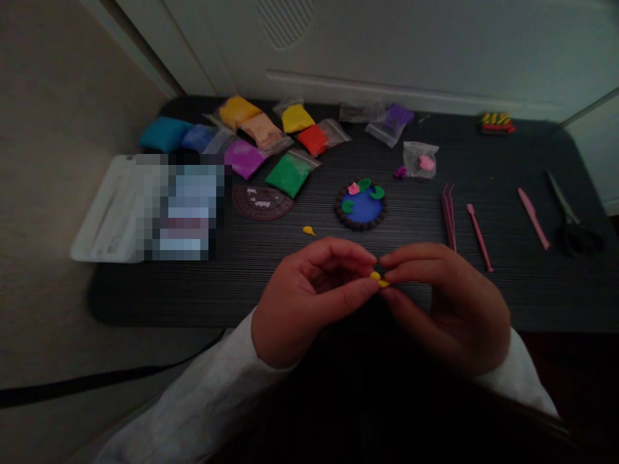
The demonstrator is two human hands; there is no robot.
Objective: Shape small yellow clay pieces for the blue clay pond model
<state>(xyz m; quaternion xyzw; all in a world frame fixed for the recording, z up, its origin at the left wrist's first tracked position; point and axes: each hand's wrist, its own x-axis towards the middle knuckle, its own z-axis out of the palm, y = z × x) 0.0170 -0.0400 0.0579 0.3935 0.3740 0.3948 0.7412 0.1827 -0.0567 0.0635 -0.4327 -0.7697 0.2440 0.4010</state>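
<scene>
"Both curled, left hand (309, 296) and right hand (454, 303)?"

"Yes, fingertips nearly meeting over the black table (193, 296), thumbs below, each almost closed to a pinch."

"On what?"

"One yellow piece (376, 276), between them, on the near side of the blue disc (362, 206)."

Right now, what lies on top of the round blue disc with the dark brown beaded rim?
Three small green pieces and one pink flower-shaped piece sit on the disc, near or over its rim; what they cover cannot be seen.
</scene>
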